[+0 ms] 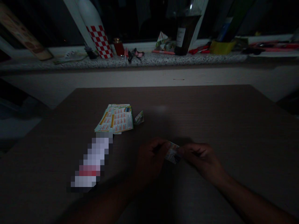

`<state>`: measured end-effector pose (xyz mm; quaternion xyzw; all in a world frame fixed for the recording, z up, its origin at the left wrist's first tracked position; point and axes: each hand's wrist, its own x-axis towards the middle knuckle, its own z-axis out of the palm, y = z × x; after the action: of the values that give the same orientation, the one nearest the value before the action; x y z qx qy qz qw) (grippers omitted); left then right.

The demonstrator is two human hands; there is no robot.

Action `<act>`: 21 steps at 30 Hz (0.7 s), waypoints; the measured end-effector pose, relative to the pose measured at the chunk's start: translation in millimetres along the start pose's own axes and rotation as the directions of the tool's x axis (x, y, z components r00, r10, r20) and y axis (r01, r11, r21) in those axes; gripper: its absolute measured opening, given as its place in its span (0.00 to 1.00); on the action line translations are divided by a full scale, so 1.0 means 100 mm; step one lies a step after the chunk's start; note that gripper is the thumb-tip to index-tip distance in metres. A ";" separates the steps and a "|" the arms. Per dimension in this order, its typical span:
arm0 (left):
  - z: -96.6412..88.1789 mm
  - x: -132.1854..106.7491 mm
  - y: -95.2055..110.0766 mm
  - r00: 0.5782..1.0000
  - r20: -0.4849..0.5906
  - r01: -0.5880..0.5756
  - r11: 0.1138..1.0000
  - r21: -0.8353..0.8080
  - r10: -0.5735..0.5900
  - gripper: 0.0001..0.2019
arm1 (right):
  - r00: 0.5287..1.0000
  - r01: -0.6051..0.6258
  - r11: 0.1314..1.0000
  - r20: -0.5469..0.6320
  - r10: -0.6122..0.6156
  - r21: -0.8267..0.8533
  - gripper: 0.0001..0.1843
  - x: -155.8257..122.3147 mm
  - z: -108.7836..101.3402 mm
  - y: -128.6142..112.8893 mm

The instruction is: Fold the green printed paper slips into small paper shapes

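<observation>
Both hands meet low over a brown table [210, 109] in dim light. My left hand [149, 158] and my right hand [201, 157] pinch a small folded piece of printed paper [173, 153] between their fingertips, each hand gripping one end. Farther back on the table lies a stack of printed paper sheets [115, 119] with coloured grids. A small folded paper shape [139, 117] sits just right of that stack.
A blurred-out oblong object [93, 161] lies on the table left of my hands. Behind the table a stone windowsill [149, 60] carries a red-and-white checked cone [99, 39], a dark bottle [183, 34], a small red jar [118, 46], pens and other clutter.
</observation>
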<state>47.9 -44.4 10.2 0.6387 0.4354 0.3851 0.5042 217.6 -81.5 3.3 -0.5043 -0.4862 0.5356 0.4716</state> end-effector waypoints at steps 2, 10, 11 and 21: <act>0.00 0.01 0.00 1.000 -0.003 0.007 1.000 -0.017 -0.007 0.10 | 1.000 0.019 1.000 -0.007 -0.019 -0.003 0.12 -0.01 -0.01 -0.01; -0.04 0.02 -0.05 0.976 0.170 0.150 0.986 -0.078 -0.135 0.10 | 0.995 -0.021 0.993 -0.093 0.031 0.115 0.13 0.01 -0.06 0.07; -0.05 0.02 -0.05 0.972 0.197 0.150 0.985 -0.081 -0.132 0.10 | 0.996 -0.028 0.989 -0.081 0.040 0.144 0.12 0.02 -0.07 0.07; -0.06 0.01 -0.09 0.979 0.180 0.132 0.972 -0.193 -0.097 0.11 | 0.990 0.034 0.994 0.133 -0.048 0.100 0.10 -0.02 -0.03 0.11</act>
<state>41.1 -40.5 2.9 0.5879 0.3855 0.3421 0.6235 220.4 -84.1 -7.1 -0.4332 -0.5007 0.5818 0.4724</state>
